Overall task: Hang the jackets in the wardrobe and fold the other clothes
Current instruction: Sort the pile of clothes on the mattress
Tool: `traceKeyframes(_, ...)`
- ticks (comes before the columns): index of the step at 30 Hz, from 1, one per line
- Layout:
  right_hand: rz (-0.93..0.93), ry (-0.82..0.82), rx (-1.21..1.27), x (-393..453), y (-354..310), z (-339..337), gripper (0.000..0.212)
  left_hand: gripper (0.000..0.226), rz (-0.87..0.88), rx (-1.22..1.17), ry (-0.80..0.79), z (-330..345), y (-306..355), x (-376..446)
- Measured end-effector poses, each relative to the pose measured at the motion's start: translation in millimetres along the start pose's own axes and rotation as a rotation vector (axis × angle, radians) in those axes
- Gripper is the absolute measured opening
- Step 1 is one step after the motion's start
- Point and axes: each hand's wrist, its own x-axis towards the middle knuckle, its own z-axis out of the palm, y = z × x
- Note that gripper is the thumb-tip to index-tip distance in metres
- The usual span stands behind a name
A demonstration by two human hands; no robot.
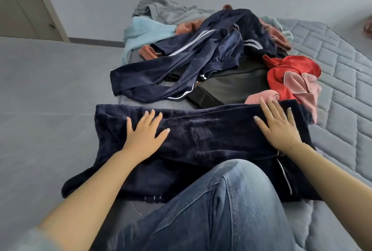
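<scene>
Pressing the fold flat on the bed (342,81)
We keep left hand (146,130) and right hand (279,125) flat, fingers spread, grasping nothing, smoothing the navy garment (209,138) outward before folding again

Both hands (211,128) flat, fingers spread

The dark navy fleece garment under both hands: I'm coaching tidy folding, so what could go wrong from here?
The dark navy fleece garment hangs off the grey quilted mattress edge at left, so it may slide floorward. The pink cloth touches its far edge by the right hand and could get folded in. The left hand only presses flat, so wrinkles may stay.
</scene>
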Motion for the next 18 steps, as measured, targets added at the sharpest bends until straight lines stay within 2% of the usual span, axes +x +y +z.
traceKeyframes(2, -0.028, 0.014, 0.027, 0, 10, -1, 0.065, 0.064, 0.16, -0.043, 0.117, -4, 24, 0)
traceKeyframes(4, 0.003, 0.015, 0.038, -1, 22, -2, 0.066, 0.073, 0.282, -0.092, 0.086, -2, 49, -2)
traceKeyframes(6, 0.1, -0.059, 0.086, 0, 34, 0, 0.069, 0.087, 0.289, 0.01, -0.019, 12, 63, -6)
traceKeyframes(8, 0.151, -0.124, 0.171, 1, 40, 0, 0.072, 0.089, 0.261, 0.141, -0.033, 26, 62, -8)
traceKeyframes(11, 0.196, 0.007, 0.396, -4, 44, -5, 0.075, 0.089, 0.254, 0.151, -0.015, 31, 56, -5)
traceKeyframes(13, 0.377, 0.112, 0.613, -17, 56, -8, 0.083, 0.091, 0.267, 0.146, -0.025, 31, 53, -2)
traceKeyframes(14, 0.514, 0.107, 0.719, -25, 66, -9, 0.091, 0.094, 0.268, 0.139, -0.036, 31, 52, -1)
traceKeyframes(15, 0.655, 0.032, 0.805, -34, 75, -10, 0.1, 0.097, 0.264, 0.13, -0.049, 30, 52, -1)
traceKeyframes(16, 0.763, -0.11, 0.869, -43, 84, -11, 0.105, 0.101, 0.26, 0.118, -0.063, 29, 52, -1)
traceKeyframes(18, 0.8, -0.407, 0.983, -56, 98, -12, 0.098, 0.108, 0.258, 0.092, -0.098, 25, 53, 0)
